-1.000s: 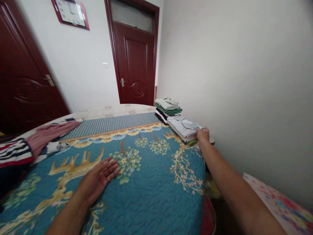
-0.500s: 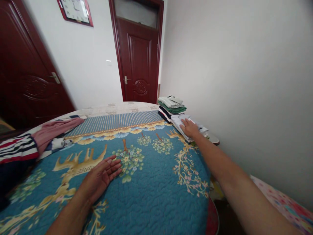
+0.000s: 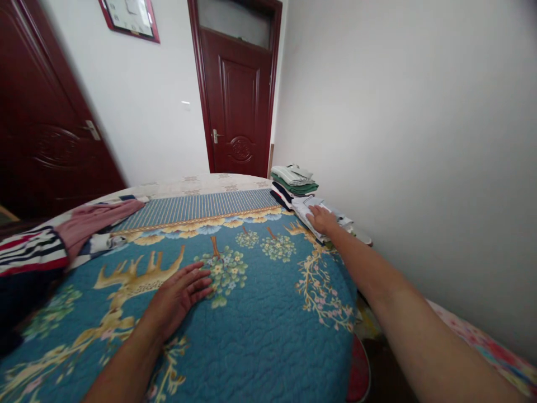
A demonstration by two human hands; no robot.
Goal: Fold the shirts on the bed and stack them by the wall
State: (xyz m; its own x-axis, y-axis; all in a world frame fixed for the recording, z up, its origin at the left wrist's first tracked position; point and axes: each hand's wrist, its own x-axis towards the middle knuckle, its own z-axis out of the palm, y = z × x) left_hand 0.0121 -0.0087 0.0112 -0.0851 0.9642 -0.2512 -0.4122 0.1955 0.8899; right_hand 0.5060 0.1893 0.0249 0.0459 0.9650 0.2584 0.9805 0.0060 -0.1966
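Moved from the near end of the folded pale shirt (image 3: 301, 207) onto its top, the right hand (image 3: 324, 220) lies flat and unclenched, arm (image 3: 394, 299) outstretched, while the left hand (image 3: 179, 298), released and half-curled over the blue quilt (image 3: 255, 324), has the shirt at its two o'clock.

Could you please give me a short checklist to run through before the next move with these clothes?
1. Right hand on the nearer stack: ok, it rests on the light top garment.
2. Left hand free: ok, it holds nothing, fingers slightly bent.
3. Left hand clear of the teal cover: cannot tell, it may touch or hover.
4. The farther stack standing: ok, pale striped garment on top, green beneath.
5. Nearer stack's whole near edge supported: cannot tell, the right arm hides part.
6. Loose clothes apart from both hands: ok.
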